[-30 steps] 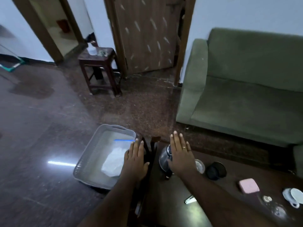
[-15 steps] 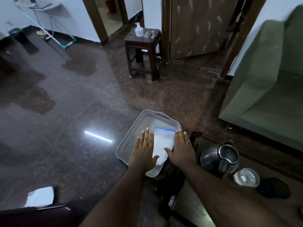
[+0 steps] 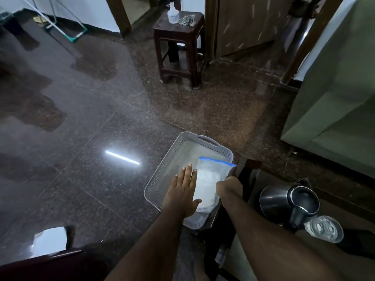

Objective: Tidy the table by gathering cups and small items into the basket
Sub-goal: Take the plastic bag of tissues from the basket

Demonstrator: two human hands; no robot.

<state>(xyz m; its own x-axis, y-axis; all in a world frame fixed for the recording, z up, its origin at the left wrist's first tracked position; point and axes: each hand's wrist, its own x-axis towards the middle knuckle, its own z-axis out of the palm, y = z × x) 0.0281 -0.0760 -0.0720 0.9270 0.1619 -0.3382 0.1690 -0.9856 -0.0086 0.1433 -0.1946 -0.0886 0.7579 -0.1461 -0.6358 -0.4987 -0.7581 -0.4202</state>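
Note:
A grey perforated basket (image 3: 162, 173) sits low at the left end of the dark table (image 3: 243, 258). Inside it lies a clear zip bag (image 3: 211, 175) with a blue seal and white contents. My left hand (image 3: 182, 191) is flat and open over the basket's near left part, its thumb by the bag. My right hand (image 3: 229, 186) is at the basket's right rim beside the bag, with fingers curled down out of sight. A steel kettle (image 3: 284, 199) and a clear glass (image 3: 324, 230) stand on the table to the right.
A dark object (image 3: 359, 242) lies at the right edge past the glass. A brown stool (image 3: 180, 47) with a bottle (image 3: 173, 14) stands ahead by the door. A green sofa (image 3: 336, 110) fills the right. A dark surface with white paper (image 3: 50, 242) sits bottom left.
The view has swung left and down toward the basket. My right hand left the kettle, came to the basket's right rim and curled its fingers. My left hand stayed flat over the basket.

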